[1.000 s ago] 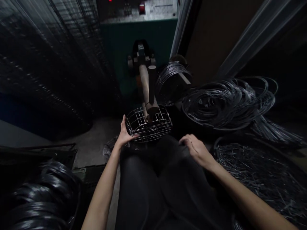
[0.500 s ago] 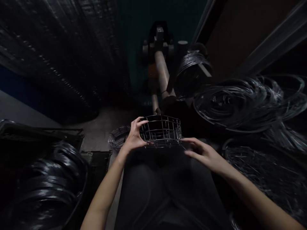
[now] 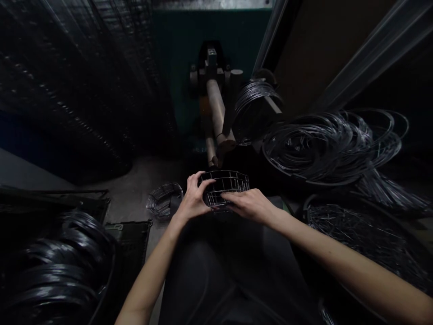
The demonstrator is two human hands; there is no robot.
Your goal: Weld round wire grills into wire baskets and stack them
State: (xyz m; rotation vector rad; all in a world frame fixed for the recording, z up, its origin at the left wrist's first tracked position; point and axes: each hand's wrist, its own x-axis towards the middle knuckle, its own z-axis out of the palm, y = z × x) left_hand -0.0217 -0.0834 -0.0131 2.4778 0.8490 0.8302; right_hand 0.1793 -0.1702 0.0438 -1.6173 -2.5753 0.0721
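A shallow wire basket (image 3: pixel 226 185) of thin metal rods is held over my lap, just below the tip of a machine's arm. My left hand (image 3: pixel 192 198) grips its left side, fingers over the top rim and thumb at the near lower edge. At the near side of the basket is my right hand (image 3: pixel 252 205), its fingers drawn together against the wires. Whatever those fingers pinch is hidden by the hand and the dim light.
Ahead stands a machine with a thick metal arm (image 3: pixel 216 101). Another wire basket (image 3: pixel 164 198) is at the left. Wire hoops (image 3: pixel 307 144) fill a tub on the right, above a bin of short wire pieces (image 3: pixel 358 234). Shiny wire coils (image 3: pixel 64 262) lie in a container at lower left.
My right hand has moved left from beside the basket's right end to its near middle, and its fingers have come together. My left hand keeps its hold. The view has shifted slightly.
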